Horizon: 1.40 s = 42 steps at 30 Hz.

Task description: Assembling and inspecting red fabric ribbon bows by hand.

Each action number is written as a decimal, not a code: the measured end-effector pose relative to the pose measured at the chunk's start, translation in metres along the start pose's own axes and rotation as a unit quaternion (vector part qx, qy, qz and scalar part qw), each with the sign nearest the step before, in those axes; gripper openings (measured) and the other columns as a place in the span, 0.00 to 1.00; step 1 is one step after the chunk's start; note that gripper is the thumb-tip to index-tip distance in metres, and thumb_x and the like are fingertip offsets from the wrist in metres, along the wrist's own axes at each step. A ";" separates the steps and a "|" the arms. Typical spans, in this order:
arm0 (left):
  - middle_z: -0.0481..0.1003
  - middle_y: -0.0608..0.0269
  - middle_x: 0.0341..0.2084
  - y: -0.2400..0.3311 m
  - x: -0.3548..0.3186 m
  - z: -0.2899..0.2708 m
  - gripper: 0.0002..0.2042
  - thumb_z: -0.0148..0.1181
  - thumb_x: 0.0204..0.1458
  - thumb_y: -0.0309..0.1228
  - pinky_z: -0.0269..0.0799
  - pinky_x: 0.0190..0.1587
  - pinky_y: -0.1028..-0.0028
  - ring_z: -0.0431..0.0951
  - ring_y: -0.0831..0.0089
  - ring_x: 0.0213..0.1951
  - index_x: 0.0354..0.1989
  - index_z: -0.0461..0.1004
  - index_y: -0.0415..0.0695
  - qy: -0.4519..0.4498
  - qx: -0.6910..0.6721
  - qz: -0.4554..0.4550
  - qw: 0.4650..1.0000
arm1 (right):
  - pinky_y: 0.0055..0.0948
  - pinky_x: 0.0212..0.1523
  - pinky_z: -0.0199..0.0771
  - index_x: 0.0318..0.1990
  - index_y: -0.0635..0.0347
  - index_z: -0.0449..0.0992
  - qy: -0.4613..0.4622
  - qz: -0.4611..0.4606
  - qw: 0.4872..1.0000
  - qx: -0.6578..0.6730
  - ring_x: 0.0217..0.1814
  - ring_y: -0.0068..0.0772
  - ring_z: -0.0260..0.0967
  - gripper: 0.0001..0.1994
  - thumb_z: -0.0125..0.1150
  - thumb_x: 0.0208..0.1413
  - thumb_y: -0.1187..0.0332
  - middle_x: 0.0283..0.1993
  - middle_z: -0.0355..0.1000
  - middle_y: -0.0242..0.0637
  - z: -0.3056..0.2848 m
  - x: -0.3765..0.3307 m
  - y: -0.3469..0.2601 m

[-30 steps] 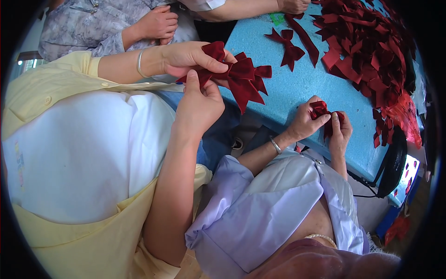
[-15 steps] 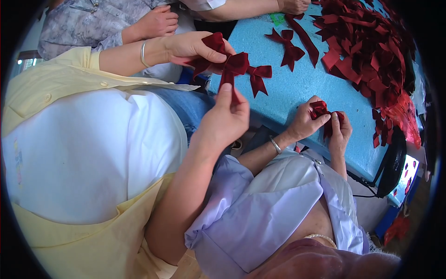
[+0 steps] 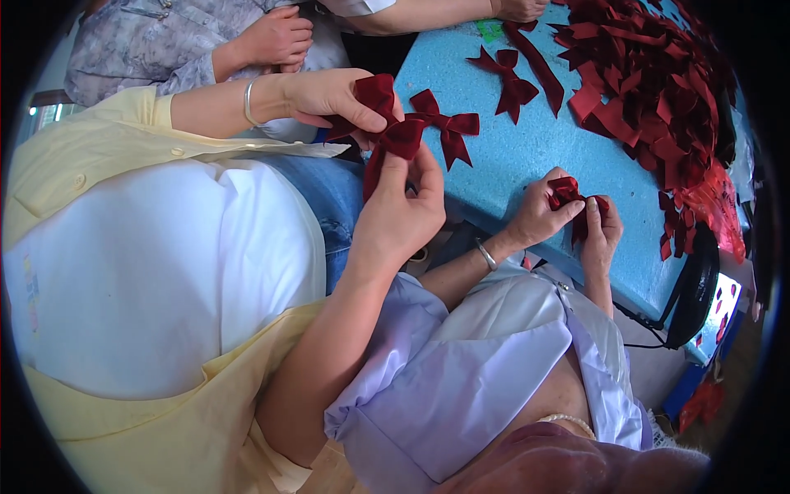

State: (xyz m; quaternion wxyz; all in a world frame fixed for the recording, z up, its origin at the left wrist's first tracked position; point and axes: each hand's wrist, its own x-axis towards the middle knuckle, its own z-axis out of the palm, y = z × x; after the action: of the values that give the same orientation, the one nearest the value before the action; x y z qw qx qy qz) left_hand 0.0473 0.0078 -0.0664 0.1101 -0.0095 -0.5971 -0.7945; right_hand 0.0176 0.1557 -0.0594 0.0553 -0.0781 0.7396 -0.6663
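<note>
I hold a dark red velvet bow between both hands, just off the near edge of the blue tabletop. My left hand, with a silver bangle on its wrist, pinches the bow's upper loop and knot between thumb and fingers. From below, my right hand grips the lower loop, thumb and fingers closed on the ribbon. One ribbon tail hangs beside the right thumb. Part of the bow is hidden behind my fingers. Close by my hands, a finished-looking red bow lies at the table edge.
On the blue table rest another red bow, a loose ribbon strip and a large heap of red ribbon pieces. A co-worker's hands work another bow at my right. Across from them, another person's hands are clasped.
My right hand has shifted from the hanging ribbon tail up to the bow's lower loop. My left hand and the bow have moved slightly lower and leftward.
</note>
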 end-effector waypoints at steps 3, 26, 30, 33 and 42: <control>0.73 0.68 0.28 -0.001 0.002 -0.001 0.09 0.63 0.50 0.24 0.71 0.35 0.80 0.72 0.84 0.32 0.36 0.69 0.40 0.001 -0.003 -0.002 1.000 | 0.17 0.26 0.57 0.34 0.63 0.73 -0.001 0.017 1.000 0.023 0.27 0.11 0.57 0.09 0.55 0.62 0.66 0.26 0.66 0.23 0.002 0.001 -0.007; 0.73 0.64 0.25 -0.002 0.003 0.001 0.11 0.63 0.48 0.24 0.70 0.33 0.76 0.71 0.82 0.30 0.36 0.67 0.38 0.008 -0.011 0.005 1.000 | 0.17 0.22 0.55 0.33 0.63 0.73 0.015 -0.041 0.999 -0.018 0.24 0.12 0.56 0.10 0.55 0.62 0.65 0.24 0.66 0.23 0.006 0.003 -0.005; 0.73 0.64 0.25 -0.005 0.003 0.001 0.11 0.63 0.48 0.25 0.70 0.33 0.75 0.70 0.81 0.30 0.36 0.67 0.38 0.015 -0.010 0.012 1.000 | 0.17 0.21 0.54 0.33 0.63 0.73 0.006 -0.006 1.000 0.003 0.22 0.11 0.56 0.10 0.55 0.62 0.65 0.23 0.66 0.23 0.005 0.002 -0.007; 0.73 0.64 0.25 -0.005 0.003 0.001 0.11 0.64 0.48 0.25 0.70 0.33 0.75 0.70 0.81 0.30 0.35 0.67 0.38 0.014 -0.008 0.010 1.000 | 0.17 0.21 0.54 0.33 0.63 0.73 0.006 -0.010 1.000 -0.001 0.23 0.11 0.56 0.10 0.55 0.62 0.65 0.23 0.66 0.23 0.005 0.002 -0.007; 0.72 0.64 0.24 -0.004 0.003 0.001 0.11 0.64 0.48 0.25 0.69 0.32 0.75 0.69 0.81 0.29 0.35 0.67 0.38 0.017 -0.001 0.014 1.000 | 0.17 0.21 0.55 0.33 0.63 0.74 0.008 -0.012 1.000 -0.005 0.23 0.11 0.56 0.10 0.55 0.62 0.65 0.23 0.66 0.23 0.005 0.002 -0.007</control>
State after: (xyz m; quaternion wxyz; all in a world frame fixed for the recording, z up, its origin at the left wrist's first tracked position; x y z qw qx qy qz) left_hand 0.0432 0.0093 -0.0693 0.1317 -0.0040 -0.5940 -0.7936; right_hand 0.0166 0.1500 -0.0525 0.0410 -0.0825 0.7420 -0.6640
